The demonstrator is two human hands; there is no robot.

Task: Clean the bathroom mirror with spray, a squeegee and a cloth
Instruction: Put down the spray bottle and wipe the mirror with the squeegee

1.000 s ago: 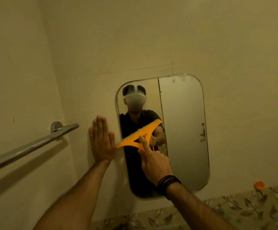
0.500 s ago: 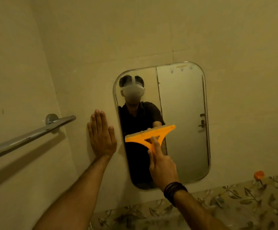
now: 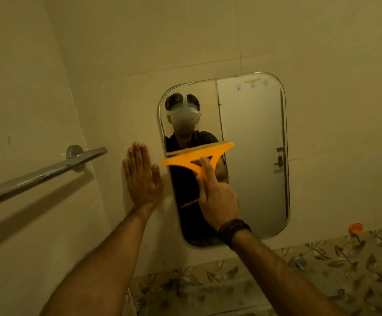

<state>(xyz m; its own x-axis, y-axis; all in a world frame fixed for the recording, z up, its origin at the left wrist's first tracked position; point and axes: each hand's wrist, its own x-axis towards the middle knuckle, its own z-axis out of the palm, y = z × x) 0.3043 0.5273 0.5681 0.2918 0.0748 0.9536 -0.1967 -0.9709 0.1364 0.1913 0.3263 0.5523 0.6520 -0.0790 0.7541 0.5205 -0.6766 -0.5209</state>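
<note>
One second on, my right hand [image 3: 217, 199], gripping the squeegee [image 3: 196, 157] by its handle, has carried the blade from a steep tilt to nearly level across the mirror [image 3: 253, 156]; wiping continues. Left hand [image 3: 143, 179] stays flat, fingers straight, on the wall.

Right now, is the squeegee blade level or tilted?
Tilted: the squeegee on the mirror sits with its right end higher than its left.

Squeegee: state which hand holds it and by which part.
The right hand grips the orange squeegee by its handle; the left hand lies flat on the wall, holding nothing.
</note>
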